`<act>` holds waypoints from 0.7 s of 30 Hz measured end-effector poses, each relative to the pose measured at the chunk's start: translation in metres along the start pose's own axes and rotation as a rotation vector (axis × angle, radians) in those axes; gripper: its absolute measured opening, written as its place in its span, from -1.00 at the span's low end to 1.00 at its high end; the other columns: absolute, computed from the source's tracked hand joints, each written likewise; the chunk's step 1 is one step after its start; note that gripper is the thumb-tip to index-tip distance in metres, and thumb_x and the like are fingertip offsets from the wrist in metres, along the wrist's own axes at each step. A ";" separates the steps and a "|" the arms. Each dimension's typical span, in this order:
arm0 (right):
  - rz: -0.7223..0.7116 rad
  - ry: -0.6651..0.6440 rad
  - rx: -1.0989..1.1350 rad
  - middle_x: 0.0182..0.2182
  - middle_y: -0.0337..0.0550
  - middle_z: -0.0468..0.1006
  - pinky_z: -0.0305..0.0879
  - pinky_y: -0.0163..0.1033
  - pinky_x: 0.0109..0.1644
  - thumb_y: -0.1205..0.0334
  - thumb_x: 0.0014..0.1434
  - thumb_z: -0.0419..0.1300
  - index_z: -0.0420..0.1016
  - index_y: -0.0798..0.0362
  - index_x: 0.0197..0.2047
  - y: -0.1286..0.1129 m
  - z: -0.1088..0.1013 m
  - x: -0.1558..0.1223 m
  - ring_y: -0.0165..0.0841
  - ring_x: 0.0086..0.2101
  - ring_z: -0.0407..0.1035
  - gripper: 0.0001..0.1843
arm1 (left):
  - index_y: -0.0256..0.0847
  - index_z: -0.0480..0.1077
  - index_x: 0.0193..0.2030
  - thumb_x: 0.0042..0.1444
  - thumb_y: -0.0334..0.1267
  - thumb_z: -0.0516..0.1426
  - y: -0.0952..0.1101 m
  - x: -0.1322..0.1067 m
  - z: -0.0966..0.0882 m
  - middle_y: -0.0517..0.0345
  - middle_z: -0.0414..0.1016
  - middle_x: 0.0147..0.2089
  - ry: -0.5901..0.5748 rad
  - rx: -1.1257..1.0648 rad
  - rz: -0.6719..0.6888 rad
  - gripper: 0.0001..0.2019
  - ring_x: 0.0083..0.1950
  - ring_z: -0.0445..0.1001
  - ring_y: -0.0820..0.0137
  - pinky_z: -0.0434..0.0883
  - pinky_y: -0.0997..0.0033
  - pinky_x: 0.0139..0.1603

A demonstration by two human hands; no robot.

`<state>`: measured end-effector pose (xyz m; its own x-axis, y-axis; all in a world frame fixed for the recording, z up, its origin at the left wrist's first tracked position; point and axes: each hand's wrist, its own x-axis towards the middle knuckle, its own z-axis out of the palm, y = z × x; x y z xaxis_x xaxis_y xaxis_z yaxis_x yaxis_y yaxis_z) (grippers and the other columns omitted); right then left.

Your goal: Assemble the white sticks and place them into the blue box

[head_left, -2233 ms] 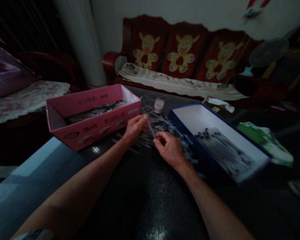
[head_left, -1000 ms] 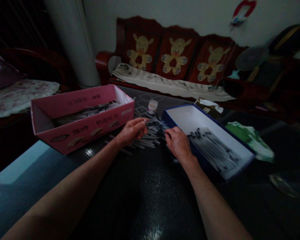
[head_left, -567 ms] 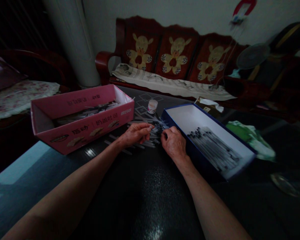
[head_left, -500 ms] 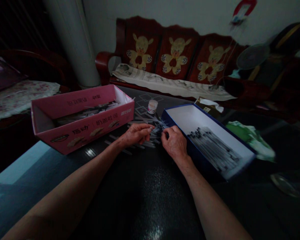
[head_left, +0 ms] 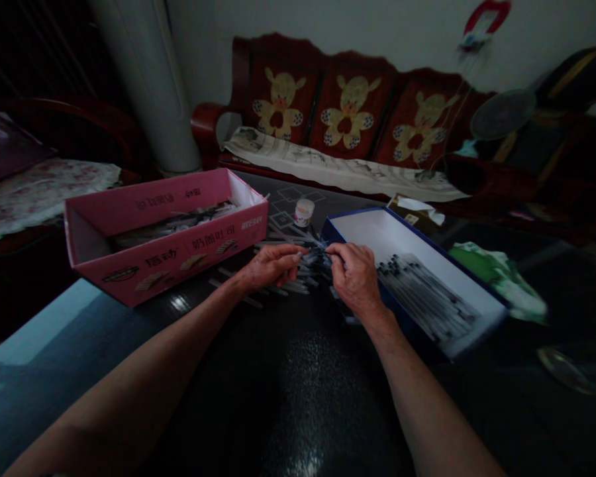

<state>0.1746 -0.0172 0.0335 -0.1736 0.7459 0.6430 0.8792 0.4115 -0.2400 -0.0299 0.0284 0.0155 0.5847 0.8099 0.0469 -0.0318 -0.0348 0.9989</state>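
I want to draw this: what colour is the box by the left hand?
The box is pink, with writing on its side; head view shows it best.

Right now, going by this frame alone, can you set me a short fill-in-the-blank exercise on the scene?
1. The cardboard box on the far side of the left hand is ____ in colour.
2. The right hand is beside the white-lined box, whose outer walls are ____.
3. The small jar stands ____ the two boxes.
4. The sofa back carries ____ bear cushions.

Missing words: pink; blue; between; three.
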 end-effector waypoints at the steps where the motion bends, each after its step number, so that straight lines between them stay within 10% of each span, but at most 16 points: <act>1: 0.007 -0.017 -0.018 -0.29 -0.13 0.56 0.12 -0.11 -0.01 0.39 0.20 0.03 0.45 0.03 -0.20 0.000 -0.001 0.000 -0.24 -0.21 0.37 -0.80 | -0.33 0.39 0.07 0.17 -0.09 0.14 0.000 0.000 0.000 0.24 0.41 -0.52 0.003 -0.002 0.000 -0.58 -0.69 0.23 0.63 0.13 0.62 -0.68; 21: -0.156 -0.131 0.118 -0.11 -0.04 0.48 0.24 -0.08 0.10 0.42 0.23 -0.02 0.45 0.04 -0.10 -0.019 -0.003 -0.001 -0.24 -0.03 0.32 -0.72 | -0.30 0.41 0.08 0.21 -0.16 0.11 -0.002 -0.002 0.005 0.24 0.41 -0.53 -0.185 0.134 0.086 -0.64 -0.68 0.23 0.63 0.17 0.65 -0.69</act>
<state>0.1597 -0.0271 0.0401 -0.3660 0.7271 0.5808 0.7809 0.5794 -0.2334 -0.0271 0.0241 0.0137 0.7236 0.6798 0.1196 0.0130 -0.1866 0.9824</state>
